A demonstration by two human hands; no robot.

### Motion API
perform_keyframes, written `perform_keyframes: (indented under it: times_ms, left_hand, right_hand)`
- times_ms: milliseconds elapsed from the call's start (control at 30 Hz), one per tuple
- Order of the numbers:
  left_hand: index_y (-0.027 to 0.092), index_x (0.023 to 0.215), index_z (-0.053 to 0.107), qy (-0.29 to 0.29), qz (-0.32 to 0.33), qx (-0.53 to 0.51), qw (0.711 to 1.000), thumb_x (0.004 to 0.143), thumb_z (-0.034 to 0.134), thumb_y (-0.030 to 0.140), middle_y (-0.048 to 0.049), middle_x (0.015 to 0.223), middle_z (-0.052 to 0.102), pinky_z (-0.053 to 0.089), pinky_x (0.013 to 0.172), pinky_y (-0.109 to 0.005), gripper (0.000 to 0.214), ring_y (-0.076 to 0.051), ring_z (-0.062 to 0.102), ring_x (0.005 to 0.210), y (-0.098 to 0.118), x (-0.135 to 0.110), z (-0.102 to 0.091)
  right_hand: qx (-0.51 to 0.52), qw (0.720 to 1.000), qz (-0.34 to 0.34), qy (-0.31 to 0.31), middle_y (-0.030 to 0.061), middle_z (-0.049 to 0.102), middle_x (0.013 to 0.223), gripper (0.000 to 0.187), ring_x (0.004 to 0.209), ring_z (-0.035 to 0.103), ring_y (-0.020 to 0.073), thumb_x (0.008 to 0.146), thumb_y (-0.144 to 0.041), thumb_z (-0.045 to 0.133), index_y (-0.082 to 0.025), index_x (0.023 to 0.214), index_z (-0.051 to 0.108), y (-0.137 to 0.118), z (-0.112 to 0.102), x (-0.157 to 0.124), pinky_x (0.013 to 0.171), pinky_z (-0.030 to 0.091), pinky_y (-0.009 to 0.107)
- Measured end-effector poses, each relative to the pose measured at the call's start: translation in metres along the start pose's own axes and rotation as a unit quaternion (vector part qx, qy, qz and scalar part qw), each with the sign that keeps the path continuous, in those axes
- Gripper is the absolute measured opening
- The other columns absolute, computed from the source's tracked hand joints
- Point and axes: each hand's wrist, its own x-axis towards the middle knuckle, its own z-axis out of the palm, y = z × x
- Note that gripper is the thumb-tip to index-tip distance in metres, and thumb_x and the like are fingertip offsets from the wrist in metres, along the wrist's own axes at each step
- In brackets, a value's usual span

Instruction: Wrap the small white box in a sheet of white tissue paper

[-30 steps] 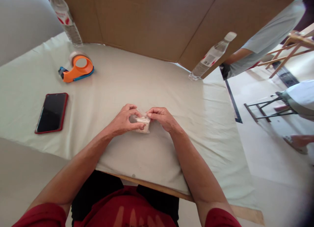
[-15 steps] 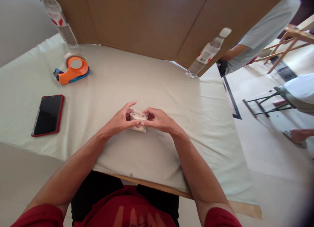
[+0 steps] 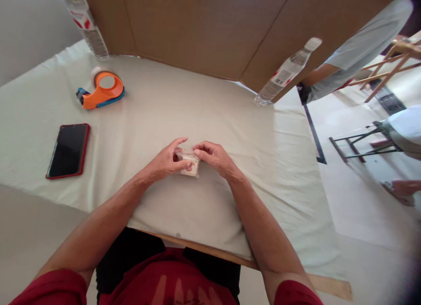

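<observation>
A small pale packet in clear plastic wrap is between my hands, just above or on the cloth near the front of the table. My left hand grips its left side, with the thumb across the front face and the index finger lifted away. At the packet's upper right corner, my right hand pinches the loose edge of the wrap between thumb and fingers. Small printed marks show on the packet's face, too small to read. The fingers behind it are partly hidden.
A phone in a red case lies at the left, below an orange tape dispenser. Water bottles stand at the back left and back right against a cardboard panel. Another person's arm is beyond the panel's right side.
My right thumb has moved off the packet's front up to its top right corner, so more of the printed face shows. The whole view has shifted slightly.
</observation>
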Motion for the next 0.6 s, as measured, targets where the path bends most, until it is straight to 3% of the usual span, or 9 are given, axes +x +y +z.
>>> perform_keyframes:
  times_ms: [333, 600]
  left_hand:
    - [0.019, 0.150, 0.038, -0.007, 0.009, 0.009, 1.000, 0.075, 0.077, 0.036, -0.0069, 0.110, 0.066, 0.051, 0.074, -0.027, 0.086, -0.016, 0.065, 0.085, 0.000, 0.001, 0.001]
    - [0.017, 0.145, 0.046, 0.004, 0.011, 0.015, 1.000, 0.071, 0.076, 0.034, -0.0063, 0.109, 0.068, 0.049, 0.070, -0.025, 0.081, -0.015, 0.062, 0.081, -0.001, 0.004, 0.003]
  right_hand:
    - [-0.007, 0.998, -0.008, 0.058, -0.0038, 0.052, 0.065, 0.023, 0.064, 0.044, 0.0121, 0.082, -0.040, 0.061, -0.020, 0.072, 0.059, 0.003, 0.019, 0.005, 0.063, 0.036, 0.027]
    - [-0.003, 1.000, 0.004, 0.014, -0.0037, 0.053, 0.067, 0.020, 0.064, 0.046, 0.0126, 0.081, -0.038, 0.058, -0.021, 0.072, 0.056, -0.003, 0.018, 0.002, 0.062, 0.036, 0.027]
